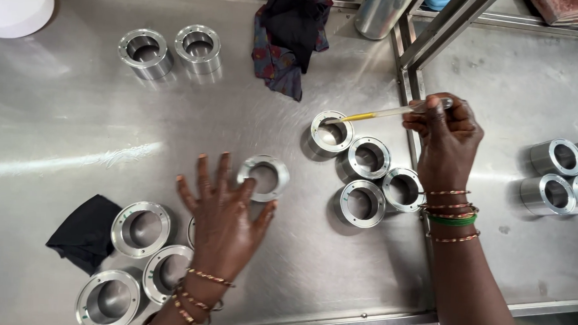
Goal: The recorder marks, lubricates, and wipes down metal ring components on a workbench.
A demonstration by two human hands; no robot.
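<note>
My right hand (447,133) pinches a thin glass dropper (374,114) with yellow liquid inside. Its tip rests on the rim of a steel flanged ring (330,133) at the middle of the steel table (66,129). Three more steel rings (365,184) stand just below and right of that one. My left hand (226,215) hovers with fingers spread, its fingertips at the edge of a lone ring (263,177). Three larger rings (140,229) sit to the left of my left wrist, and a fourth is partly hidden under the hand.
Two rings (171,49) stand at the back left. A dark patterned cloth (290,37) lies at the back, a black cloth (85,232) at the left. A metal frame (411,64) divides the table; several rings (561,175) sit at far right. A white bowl (16,5) sits top left.
</note>
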